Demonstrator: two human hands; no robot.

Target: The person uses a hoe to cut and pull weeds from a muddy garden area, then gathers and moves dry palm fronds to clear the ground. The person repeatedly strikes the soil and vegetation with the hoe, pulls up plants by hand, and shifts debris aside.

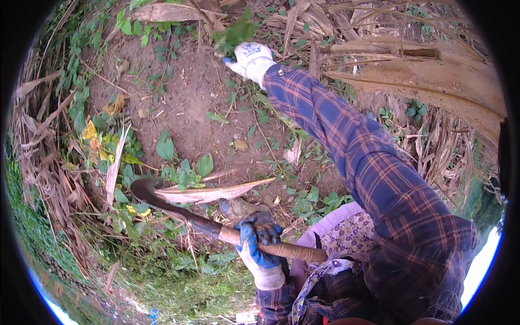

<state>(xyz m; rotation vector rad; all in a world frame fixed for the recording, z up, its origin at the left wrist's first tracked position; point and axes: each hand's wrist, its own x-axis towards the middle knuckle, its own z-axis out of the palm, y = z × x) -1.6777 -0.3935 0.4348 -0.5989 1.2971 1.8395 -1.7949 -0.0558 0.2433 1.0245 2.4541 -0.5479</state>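
Observation:
My left hand (260, 244), in a white glove with blue coating, is closed round the wooden handle (292, 251) of a sickle. The dark hooked blade (157, 199) points left, above low green plants. My right arm reaches far forward over the soil. At its end my right hand (251, 58), in a similar glove, is closed on a tuft of green weeds (236, 33), blurred at the edges. The back of this glove faces up and hides most of the fingers.
Brown soil (184, 103) with scattered leafy plants (187, 170) lies ahead. A dry pale leaf (216, 192) lies just beyond the sickle. Dry stalks (49, 162) heap up on the left, and a broad dried leaf (428, 76) stretches across the far right. Grass (179, 281) grows at the near left.

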